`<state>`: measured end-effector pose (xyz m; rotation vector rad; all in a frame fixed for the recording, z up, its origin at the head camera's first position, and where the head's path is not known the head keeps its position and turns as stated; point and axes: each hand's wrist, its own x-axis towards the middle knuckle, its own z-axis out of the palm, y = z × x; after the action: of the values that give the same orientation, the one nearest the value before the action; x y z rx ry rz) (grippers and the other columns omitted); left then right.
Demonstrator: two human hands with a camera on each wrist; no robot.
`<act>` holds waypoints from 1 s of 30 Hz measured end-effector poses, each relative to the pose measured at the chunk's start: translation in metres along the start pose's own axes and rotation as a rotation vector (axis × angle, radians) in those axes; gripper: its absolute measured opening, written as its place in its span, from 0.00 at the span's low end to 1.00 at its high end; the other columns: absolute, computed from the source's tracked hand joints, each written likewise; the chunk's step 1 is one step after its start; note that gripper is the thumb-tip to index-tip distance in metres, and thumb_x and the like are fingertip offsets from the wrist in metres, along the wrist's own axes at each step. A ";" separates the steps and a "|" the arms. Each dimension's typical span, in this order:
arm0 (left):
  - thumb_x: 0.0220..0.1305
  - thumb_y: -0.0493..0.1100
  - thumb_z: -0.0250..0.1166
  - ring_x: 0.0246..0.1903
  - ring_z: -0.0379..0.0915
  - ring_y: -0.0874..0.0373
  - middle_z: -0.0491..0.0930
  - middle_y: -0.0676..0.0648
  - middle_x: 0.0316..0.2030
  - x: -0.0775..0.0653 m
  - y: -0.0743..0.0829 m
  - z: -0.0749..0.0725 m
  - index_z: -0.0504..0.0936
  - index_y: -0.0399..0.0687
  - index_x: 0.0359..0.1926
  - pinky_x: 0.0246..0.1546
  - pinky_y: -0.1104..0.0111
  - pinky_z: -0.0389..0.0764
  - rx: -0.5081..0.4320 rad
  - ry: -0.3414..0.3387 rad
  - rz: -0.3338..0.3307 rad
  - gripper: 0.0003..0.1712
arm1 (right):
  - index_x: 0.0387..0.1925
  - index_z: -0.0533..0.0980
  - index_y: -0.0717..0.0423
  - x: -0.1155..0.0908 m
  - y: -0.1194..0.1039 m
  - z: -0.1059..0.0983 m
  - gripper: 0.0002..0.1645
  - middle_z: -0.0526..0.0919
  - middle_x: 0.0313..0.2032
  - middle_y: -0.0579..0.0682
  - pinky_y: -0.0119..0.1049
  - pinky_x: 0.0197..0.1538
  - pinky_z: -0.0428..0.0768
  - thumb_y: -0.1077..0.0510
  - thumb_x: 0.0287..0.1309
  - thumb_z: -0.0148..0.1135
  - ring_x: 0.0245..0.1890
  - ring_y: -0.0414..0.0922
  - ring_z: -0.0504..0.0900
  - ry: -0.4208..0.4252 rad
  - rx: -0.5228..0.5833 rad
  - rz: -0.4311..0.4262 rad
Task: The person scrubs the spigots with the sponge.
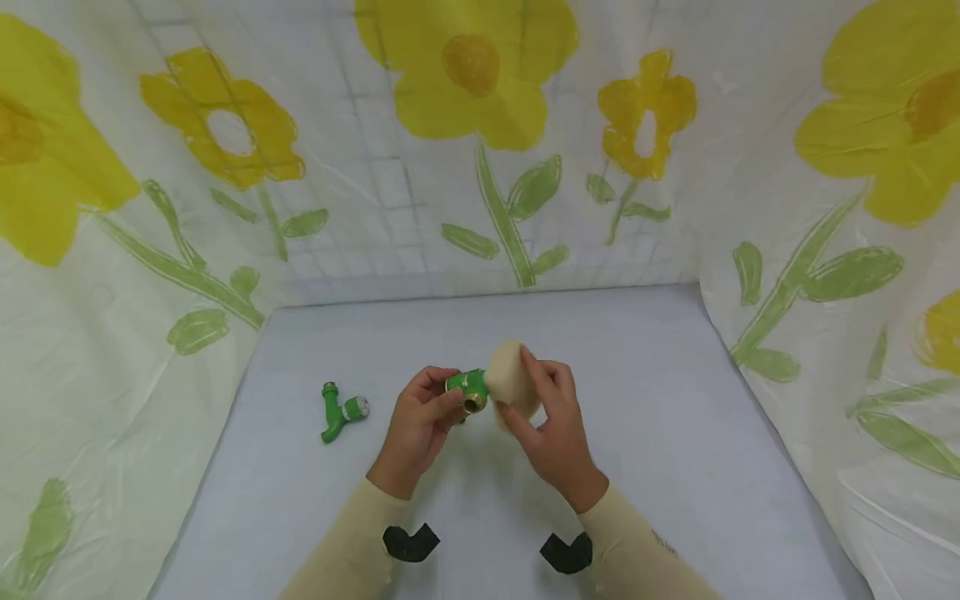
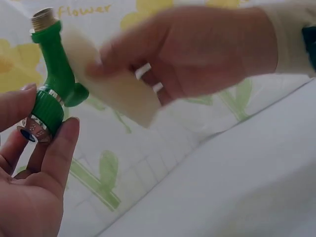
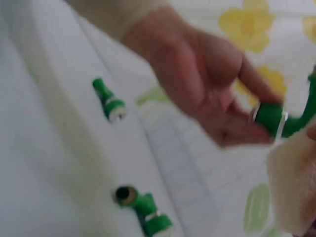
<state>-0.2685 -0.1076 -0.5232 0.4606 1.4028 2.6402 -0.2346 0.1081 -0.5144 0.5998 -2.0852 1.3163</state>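
Observation:
My left hand grips a green tap by its ribbed knob end with thumb and fingertips. In the left wrist view, its brass threaded end points up. A cream sponge is pinched between the thumb and fingers of my right hand. The sponge lies against the body of the tap, overlapping it in the left wrist view, where the right hand is blurred. Right of centre in the right wrist view, the left hand holds the knob, beside the sponge.
Another green tap lies on the pale table to the left. The right wrist view shows two taps on the table, one farther and one nearer with a dark opening. Flower-printed sheeting surrounds the table's back and sides.

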 end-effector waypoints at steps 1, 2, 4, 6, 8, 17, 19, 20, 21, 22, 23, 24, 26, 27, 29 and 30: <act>0.73 0.25 0.67 0.44 0.82 0.55 0.81 0.42 0.48 -0.001 0.000 0.000 0.81 0.43 0.51 0.48 0.65 0.88 0.005 -0.014 -0.005 0.13 | 0.82 0.67 0.59 0.000 0.004 0.000 0.47 0.73 0.58 0.58 0.55 0.57 0.82 0.66 0.64 0.74 0.60 0.52 0.74 0.018 -0.019 0.035; 0.71 0.25 0.67 0.44 0.82 0.54 0.81 0.42 0.48 -0.001 0.000 0.000 0.81 0.44 0.51 0.48 0.65 0.89 0.014 -0.024 -0.010 0.13 | 0.82 0.66 0.58 0.000 0.007 0.000 0.47 0.73 0.58 0.58 0.55 0.58 0.82 0.66 0.65 0.74 0.60 0.51 0.74 0.026 -0.018 0.070; 0.69 0.25 0.68 0.44 0.82 0.54 0.80 0.42 0.49 -0.002 0.001 -0.001 0.80 0.44 0.49 0.47 0.65 0.89 0.034 -0.036 -0.012 0.14 | 0.83 0.64 0.56 -0.002 0.010 0.000 0.47 0.72 0.58 0.56 0.51 0.59 0.82 0.64 0.69 0.73 0.59 0.49 0.75 0.014 0.022 0.139; 0.69 0.24 0.68 0.44 0.85 0.54 0.81 0.42 0.48 -0.001 0.001 0.000 0.80 0.44 0.48 0.46 0.64 0.89 0.046 -0.033 -0.012 0.14 | 0.85 0.62 0.54 -0.004 0.007 0.001 0.47 0.72 0.60 0.55 0.47 0.60 0.83 0.64 0.71 0.72 0.59 0.49 0.76 -0.028 0.106 0.169; 0.69 0.24 0.66 0.42 0.87 0.54 0.81 0.43 0.47 -0.001 0.000 0.000 0.79 0.44 0.47 0.47 0.63 0.89 0.040 -0.022 -0.010 0.14 | 0.85 0.60 0.55 -0.006 0.000 0.002 0.47 0.71 0.61 0.56 0.45 0.62 0.83 0.65 0.72 0.71 0.59 0.50 0.77 -0.078 0.191 0.157; 0.74 0.26 0.63 0.42 0.84 0.56 0.82 0.47 0.44 -0.001 -0.003 0.004 0.79 0.47 0.46 0.46 0.63 0.89 0.025 -0.007 0.000 0.11 | 0.81 0.65 0.64 0.000 -0.023 -0.001 0.42 0.73 0.62 0.59 0.41 0.63 0.80 0.60 0.73 0.70 0.60 0.55 0.74 -0.072 0.188 -0.145; 0.76 0.27 0.61 0.41 0.84 0.56 0.82 0.47 0.44 -0.002 -0.004 0.004 0.81 0.47 0.47 0.43 0.64 0.89 0.023 -0.013 -0.009 0.11 | 0.79 0.68 0.65 0.001 -0.021 0.001 0.40 0.73 0.60 0.61 0.44 0.59 0.81 0.59 0.72 0.69 0.59 0.56 0.74 -0.044 0.103 -0.216; 0.77 0.27 0.61 0.39 0.84 0.56 0.83 0.47 0.44 -0.002 -0.004 0.004 0.82 0.47 0.48 0.42 0.64 0.89 0.012 -0.021 -0.019 0.11 | 0.78 0.69 0.64 0.002 -0.018 0.002 0.39 0.74 0.60 0.62 0.46 0.57 0.81 0.58 0.71 0.68 0.58 0.57 0.74 -0.023 0.051 -0.230; 0.78 0.29 0.61 0.38 0.85 0.56 0.83 0.47 0.43 -0.003 -0.004 0.004 0.83 0.47 0.49 0.41 0.64 0.90 0.002 -0.032 -0.028 0.10 | 0.78 0.69 0.63 0.001 -0.015 0.002 0.39 0.74 0.59 0.62 0.48 0.55 0.81 0.59 0.69 0.69 0.58 0.57 0.74 -0.006 0.002 -0.226; 0.79 0.29 0.62 0.37 0.86 0.55 0.85 0.46 0.43 -0.003 -0.004 0.004 0.85 0.46 0.50 0.41 0.62 0.91 -0.011 -0.040 -0.032 0.10 | 0.78 0.69 0.61 0.001 -0.010 0.003 0.40 0.73 0.59 0.62 0.51 0.54 0.81 0.61 0.67 0.69 0.58 0.58 0.74 0.006 -0.033 -0.211; 0.79 0.30 0.62 0.36 0.88 0.55 0.85 0.46 0.42 -0.003 -0.003 0.004 0.86 0.47 0.50 0.41 0.61 0.91 -0.021 -0.044 -0.035 0.10 | 0.78 0.69 0.60 -0.001 -0.005 0.003 0.42 0.72 0.59 0.62 0.53 0.54 0.82 0.62 0.64 0.69 0.59 0.58 0.73 0.013 -0.062 -0.186; 0.80 0.31 0.63 0.35 0.89 0.54 0.86 0.45 0.42 -0.003 -0.003 0.004 0.87 0.47 0.50 0.40 0.59 0.92 -0.031 -0.041 -0.037 0.10 | 0.79 0.69 0.59 -0.003 0.001 0.004 0.44 0.72 0.59 0.62 0.55 0.54 0.82 0.64 0.61 0.70 0.59 0.58 0.74 0.015 -0.090 -0.157; 0.80 0.33 0.64 0.33 0.89 0.54 0.86 0.45 0.41 -0.003 -0.002 0.005 0.88 0.48 0.49 0.38 0.60 0.92 -0.039 -0.016 -0.041 0.08 | 0.79 0.67 0.57 -0.009 0.011 0.006 0.46 0.71 0.60 0.63 0.58 0.54 0.83 0.64 0.61 0.72 0.60 0.58 0.74 0.000 -0.131 -0.096; 0.80 0.34 0.65 0.33 0.90 0.54 0.86 0.45 0.41 -0.002 -0.001 0.004 0.88 0.48 0.48 0.38 0.61 0.92 -0.034 0.000 -0.041 0.07 | 0.80 0.67 0.57 -0.012 0.015 0.007 0.47 0.71 0.60 0.63 0.60 0.53 0.84 0.65 0.60 0.73 0.60 0.58 0.74 -0.010 -0.142 -0.076; 0.80 0.35 0.65 0.32 0.90 0.55 0.86 0.45 0.40 -0.002 -0.001 0.004 0.88 0.48 0.47 0.38 0.61 0.92 -0.027 0.031 -0.050 0.06 | 0.80 0.66 0.56 -0.017 0.020 0.011 0.48 0.71 0.60 0.62 0.60 0.53 0.84 0.65 0.60 0.74 0.60 0.57 0.74 -0.016 -0.149 -0.052; 0.80 0.35 0.66 0.32 0.90 0.54 0.87 0.45 0.40 -0.002 -0.002 0.004 0.88 0.48 0.47 0.38 0.61 0.92 -0.023 0.037 -0.057 0.06 | 0.80 0.66 0.57 -0.017 0.021 0.012 0.48 0.71 0.60 0.62 0.60 0.53 0.84 0.66 0.59 0.74 0.60 0.57 0.74 -0.014 -0.145 -0.051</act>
<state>-0.2654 -0.1037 -0.5228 0.3648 1.3727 2.6299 -0.2386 0.1070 -0.5438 0.5962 -2.1406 1.1243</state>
